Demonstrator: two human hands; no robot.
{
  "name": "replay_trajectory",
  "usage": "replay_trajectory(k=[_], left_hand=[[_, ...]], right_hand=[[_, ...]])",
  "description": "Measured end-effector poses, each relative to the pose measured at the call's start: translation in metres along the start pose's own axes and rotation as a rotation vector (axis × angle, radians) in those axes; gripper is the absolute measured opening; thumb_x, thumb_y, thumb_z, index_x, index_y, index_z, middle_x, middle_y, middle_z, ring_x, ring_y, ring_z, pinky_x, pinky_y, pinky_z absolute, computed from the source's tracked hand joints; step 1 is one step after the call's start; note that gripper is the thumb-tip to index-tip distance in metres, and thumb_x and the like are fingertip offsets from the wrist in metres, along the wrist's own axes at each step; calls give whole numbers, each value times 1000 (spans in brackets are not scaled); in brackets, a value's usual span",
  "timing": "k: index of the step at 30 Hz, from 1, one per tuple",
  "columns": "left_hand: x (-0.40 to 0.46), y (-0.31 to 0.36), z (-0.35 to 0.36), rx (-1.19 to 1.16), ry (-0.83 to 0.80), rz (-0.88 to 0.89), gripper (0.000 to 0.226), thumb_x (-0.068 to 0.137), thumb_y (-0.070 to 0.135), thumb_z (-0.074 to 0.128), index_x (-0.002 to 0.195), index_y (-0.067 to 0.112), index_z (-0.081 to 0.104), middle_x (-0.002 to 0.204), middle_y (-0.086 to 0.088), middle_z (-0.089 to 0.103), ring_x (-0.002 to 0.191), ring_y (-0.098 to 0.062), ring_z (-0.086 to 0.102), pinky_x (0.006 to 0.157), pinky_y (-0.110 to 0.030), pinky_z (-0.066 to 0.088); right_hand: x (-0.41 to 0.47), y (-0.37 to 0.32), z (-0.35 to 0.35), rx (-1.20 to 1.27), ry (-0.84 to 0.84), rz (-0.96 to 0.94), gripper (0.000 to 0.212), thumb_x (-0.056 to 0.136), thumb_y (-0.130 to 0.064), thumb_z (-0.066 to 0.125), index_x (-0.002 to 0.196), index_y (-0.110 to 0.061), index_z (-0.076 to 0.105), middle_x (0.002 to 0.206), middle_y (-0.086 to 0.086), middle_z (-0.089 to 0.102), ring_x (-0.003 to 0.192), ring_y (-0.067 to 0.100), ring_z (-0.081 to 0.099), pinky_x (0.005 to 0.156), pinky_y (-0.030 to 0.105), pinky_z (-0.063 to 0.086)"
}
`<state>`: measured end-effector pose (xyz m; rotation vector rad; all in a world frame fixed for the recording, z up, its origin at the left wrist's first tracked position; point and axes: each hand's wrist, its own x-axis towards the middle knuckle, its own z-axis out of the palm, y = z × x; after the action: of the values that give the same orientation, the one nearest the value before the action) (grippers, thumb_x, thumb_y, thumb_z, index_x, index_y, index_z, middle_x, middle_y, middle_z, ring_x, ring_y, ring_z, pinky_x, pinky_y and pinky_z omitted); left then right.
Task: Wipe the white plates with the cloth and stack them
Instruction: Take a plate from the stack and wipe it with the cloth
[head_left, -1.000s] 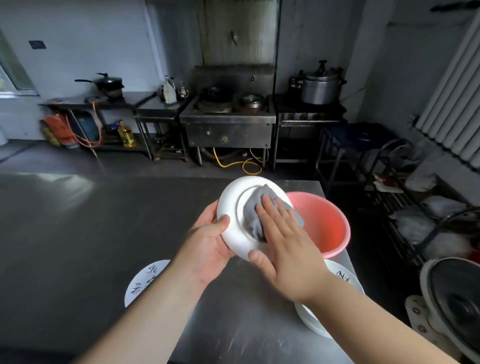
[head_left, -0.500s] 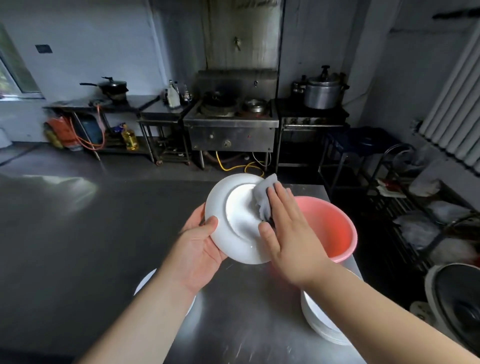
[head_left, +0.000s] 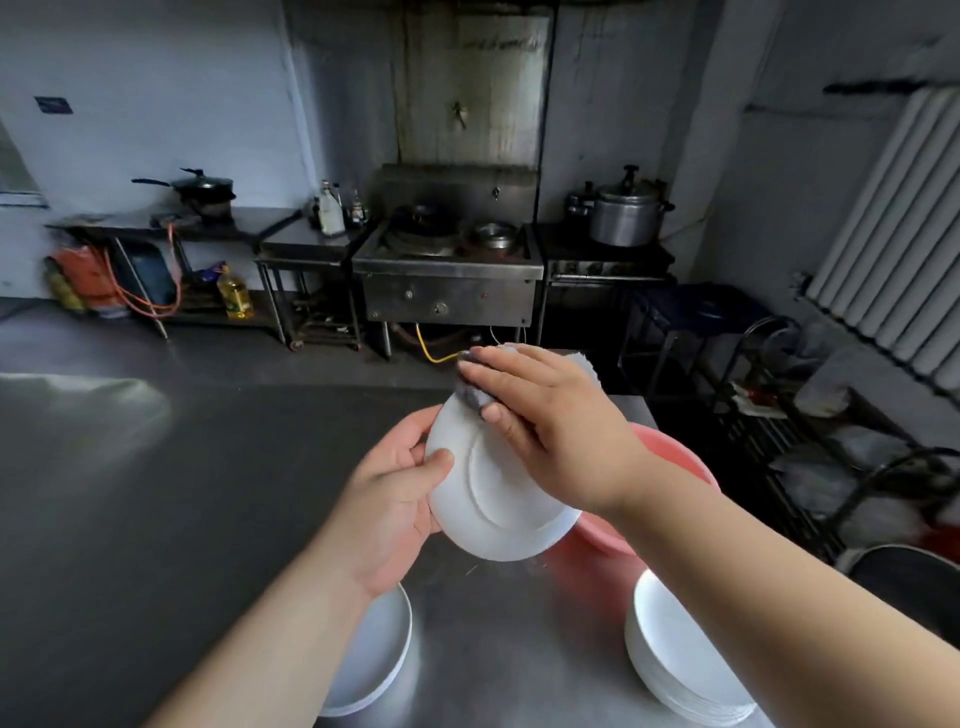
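My left hand (head_left: 395, 499) grips a white plate (head_left: 493, 499) by its left rim and holds it tilted above the steel table (head_left: 156, 493). Against the plate's far upper edge my right hand (head_left: 550, 415) presses a grey cloth (head_left: 475, 392) with straight fingers; most of the cloth is hidden under the hand. One stack of white plates (head_left: 680, 660) stands at the near right of the table. Another white plate stack (head_left: 374, 660) sits under my left forearm.
A pink plastic basin (head_left: 670, 467) stands on the table just behind the held plate. Beyond the table are a steel wok stove (head_left: 447, 275), side tables with pots and bottles, and a wire rack (head_left: 831, 457) at the right.
My right hand slid the cloth from the plate's middle up to its far edge. The plate tipped flatter and the view shifted, showing both stacks.
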<state>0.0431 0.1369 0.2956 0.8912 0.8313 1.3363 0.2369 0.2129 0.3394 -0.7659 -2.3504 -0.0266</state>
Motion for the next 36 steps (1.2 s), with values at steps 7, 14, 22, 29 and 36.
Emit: replay_trajectory(k=[7,14,22,29,36], left_hand=[[-2,8,-37,-133,-12,-29,61,88,5,60,148,11,53,141,-18,65,133,-42,60,111,-65,44],[8,25,-73,-229,26,19,58,92,4,58,149,14,53,145,-16,63,134,-38,60,108,-57,48],[11,22,-85,-306,70,21,54,92,8,50,144,20,58,141,-9,67,123,-27,69,80,-43,63],[25,29,-83,-388,67,78,55,92,9,52,146,20,54,142,-9,67,123,-27,69,82,-45,63],[30,32,-99,-313,-37,-111,51,100,31,58,148,13,58,142,-13,66,130,-29,65,89,-43,61]], right_hand=[[-41,-23,53,201,190,392,51,110,-20,46,160,-17,41,171,-4,29,158,12,25,128,45,28],[13,-34,62,247,168,424,53,110,-31,44,160,-17,41,169,-8,32,156,0,23,129,28,22],[9,-48,98,339,261,621,52,112,-25,39,164,-20,32,164,-33,16,152,-15,14,126,15,14],[-6,-94,128,397,362,582,58,112,-45,26,164,-36,3,174,-18,-6,160,2,-4,126,17,0],[27,-37,76,489,286,531,47,105,-17,42,149,-18,58,161,-16,45,150,-3,36,123,22,29]])
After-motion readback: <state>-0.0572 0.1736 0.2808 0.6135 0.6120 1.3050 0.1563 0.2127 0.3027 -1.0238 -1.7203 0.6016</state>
